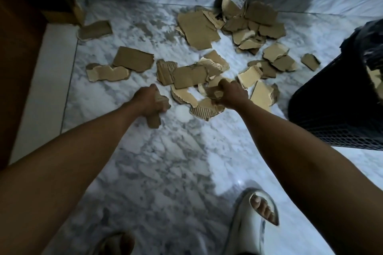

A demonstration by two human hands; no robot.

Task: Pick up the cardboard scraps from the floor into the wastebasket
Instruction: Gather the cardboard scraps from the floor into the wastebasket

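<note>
**Grabbing cardboard two-handed, bin waiting on the right**

Head view, the only one here: both arms reach down over the marble floor point(165, 161). The left hand point(148, 100) has its fingers curled round a small folded scrap point(159, 107), with a bit poking out below the fist. The right hand point(231, 94) is bunched round a wad of torn pieces point(215, 94), right on top of the nearest pile.

The rest of the cardboard scraps point(196, 29) are still spread across the floor, from a loner near the wooden door frame point(24, 47) over to a heap by the far wall. The black mesh wastebasket point(339, 118) stands to the right, near the right arm, with some cardboard already showing inside.

My take: both fists look about full, so dump now instead of clawing for more. Swing both hands over the rim and let go low, so nothing flutters back out. Then work the nearest pile first. A slipper point(248, 227) shows at the bottom.
</note>
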